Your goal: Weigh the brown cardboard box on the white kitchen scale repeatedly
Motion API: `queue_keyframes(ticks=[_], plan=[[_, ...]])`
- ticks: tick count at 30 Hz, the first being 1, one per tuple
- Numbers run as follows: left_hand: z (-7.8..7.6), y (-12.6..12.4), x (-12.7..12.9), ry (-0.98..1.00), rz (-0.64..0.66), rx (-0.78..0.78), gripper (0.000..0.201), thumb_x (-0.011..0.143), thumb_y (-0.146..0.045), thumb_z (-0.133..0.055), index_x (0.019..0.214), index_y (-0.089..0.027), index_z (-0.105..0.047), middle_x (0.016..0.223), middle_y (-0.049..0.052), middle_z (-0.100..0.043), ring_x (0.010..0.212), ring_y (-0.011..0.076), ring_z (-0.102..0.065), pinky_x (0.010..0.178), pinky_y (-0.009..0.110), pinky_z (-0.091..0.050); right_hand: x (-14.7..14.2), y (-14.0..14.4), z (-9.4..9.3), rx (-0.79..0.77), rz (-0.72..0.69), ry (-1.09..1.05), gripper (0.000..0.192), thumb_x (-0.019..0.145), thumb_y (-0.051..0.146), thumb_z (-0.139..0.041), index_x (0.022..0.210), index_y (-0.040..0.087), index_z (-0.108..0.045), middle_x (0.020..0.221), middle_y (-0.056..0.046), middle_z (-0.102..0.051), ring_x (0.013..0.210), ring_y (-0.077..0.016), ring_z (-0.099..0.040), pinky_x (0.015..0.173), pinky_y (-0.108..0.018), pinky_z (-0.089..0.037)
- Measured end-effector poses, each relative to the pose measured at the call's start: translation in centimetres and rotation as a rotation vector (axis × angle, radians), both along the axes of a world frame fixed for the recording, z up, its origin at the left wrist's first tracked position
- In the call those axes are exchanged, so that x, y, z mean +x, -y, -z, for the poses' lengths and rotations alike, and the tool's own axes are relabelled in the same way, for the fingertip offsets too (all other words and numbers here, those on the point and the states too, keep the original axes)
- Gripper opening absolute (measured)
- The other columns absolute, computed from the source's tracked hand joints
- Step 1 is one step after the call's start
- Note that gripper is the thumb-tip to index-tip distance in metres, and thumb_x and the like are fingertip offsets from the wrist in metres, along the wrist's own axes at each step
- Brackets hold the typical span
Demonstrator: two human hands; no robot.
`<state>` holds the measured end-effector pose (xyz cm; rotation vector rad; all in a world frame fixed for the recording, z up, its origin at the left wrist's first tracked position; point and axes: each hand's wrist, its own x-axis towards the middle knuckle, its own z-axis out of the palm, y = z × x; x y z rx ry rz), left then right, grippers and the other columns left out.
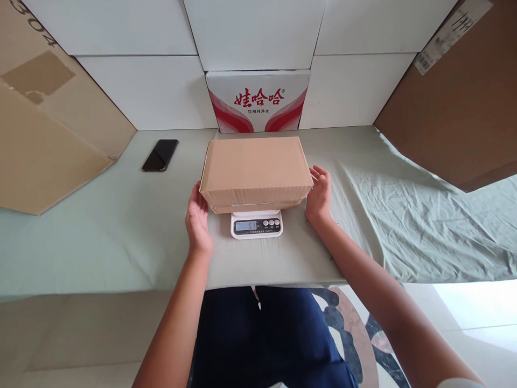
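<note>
A brown cardboard box [255,163] sits over a white digital kitchen scale [257,235], covering most of its platform. Only the front panel of the scale shows; its small display seems to read 51. My left hand [197,220] is against the box's left side, its fingers partly hidden behind the edge. On the opposite side, my right hand [320,195] has its fingers bent lightly at the box's right end. The box is held between both hands at its lower sides.
A black smartphone [160,155] lies on the pale green cloth [133,226] to the left. Behind stands a white and red carton [258,81] against white panels. Large cardboard sheets flank the table, one at left [60,134], one at right [452,108].
</note>
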<state>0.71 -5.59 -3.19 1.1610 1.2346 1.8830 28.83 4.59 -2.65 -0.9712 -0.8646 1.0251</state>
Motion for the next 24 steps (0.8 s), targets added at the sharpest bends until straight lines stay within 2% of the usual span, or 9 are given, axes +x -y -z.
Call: queue_keyframes(ticks=[18, 24], plan=[[0.5, -0.59, -0.16, 0.002, -0.006, 0.003, 0.084, 0.09, -0.086, -0.04, 0.151, -0.03, -0.057, 0.167, 0.01, -0.049, 0.158, 0.0327, -0.042, 0.128, 0.047, -0.039, -0.17, -0.38, -0.17, -0.014, -0.002, -0.013, 0.041, 0.082, 0.061, -0.058, 0.108, 0.029, -0.063, 0.121, -0.004, -0.067, 0.119, -0.0252, -0.064, 0.109, -0.051, -0.052], [0.29, -0.48, -0.13, -0.013, -0.021, -0.004, 0.084, 0.09, -0.087, -0.039, 0.15, -0.031, -0.058, 0.163, 0.009, -0.054, 0.156, 0.0327, -0.045, 0.125, 0.046, -0.042, -0.21, -0.53, 0.12, 0.016, -0.078, 0.003, 0.044, 0.084, 0.066, -0.056, 0.108, 0.029, -0.062, 0.115, -0.003, -0.069, 0.115, -0.0251, -0.068, 0.107, -0.05, -0.053]])
